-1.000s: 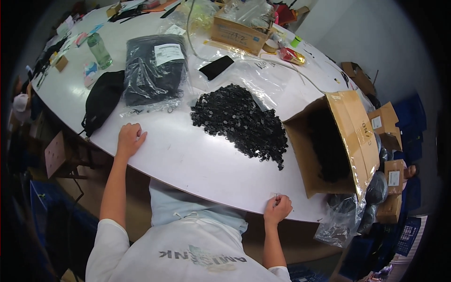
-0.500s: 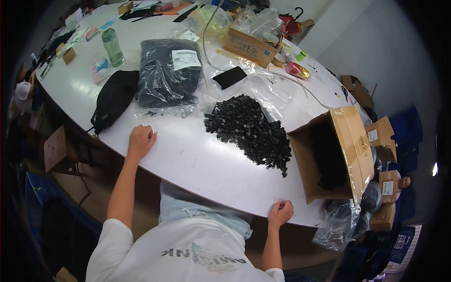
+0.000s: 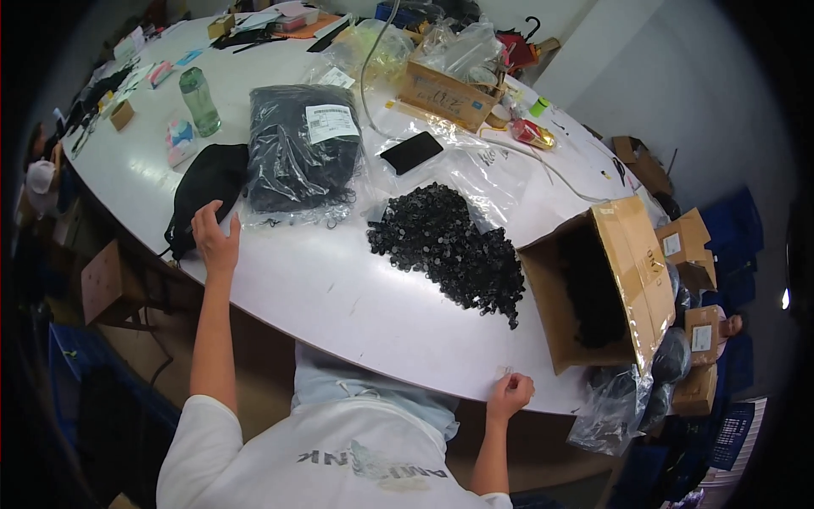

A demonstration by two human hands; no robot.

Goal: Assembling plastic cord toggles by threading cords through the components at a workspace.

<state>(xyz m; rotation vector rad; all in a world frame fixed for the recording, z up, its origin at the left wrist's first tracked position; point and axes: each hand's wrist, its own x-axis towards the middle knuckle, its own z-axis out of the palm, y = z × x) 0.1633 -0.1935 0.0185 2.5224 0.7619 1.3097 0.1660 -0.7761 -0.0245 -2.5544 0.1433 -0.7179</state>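
Note:
My left hand (image 3: 217,242) is open, fingers spread, at the near edge of the black fabric bag (image 3: 206,195); whether it touches the bag I cannot tell. My right hand (image 3: 510,395) is closed, fingers curled, at the table's near edge, beside a small clear scrap (image 3: 503,371). Whatever those fingers hold, if anything, is hidden. A heap of small black round pieces (image 3: 454,254) lies mid-table between the hands. To its right a cardboard box (image 3: 551,318) lies on its side, mouth toward the heap, dark contents inside. Behind my left hand sits a clear plastic package of black goods (image 3: 297,174).
A black phone-like slab (image 3: 412,153) lies on clear plastic sheeting behind the heap. A green bottle (image 3: 200,103) stands at the left. Farther back is a carton (image 3: 445,96) stuffed with plastic. A cable (image 3: 543,161) crosses the far side. A wooden stool (image 3: 110,282) stands left of the table.
My left hand has moved left and away from me toward the black fabric bag, its fingers opening from a loose fist. My right hand has stayed almost in place, still closed.

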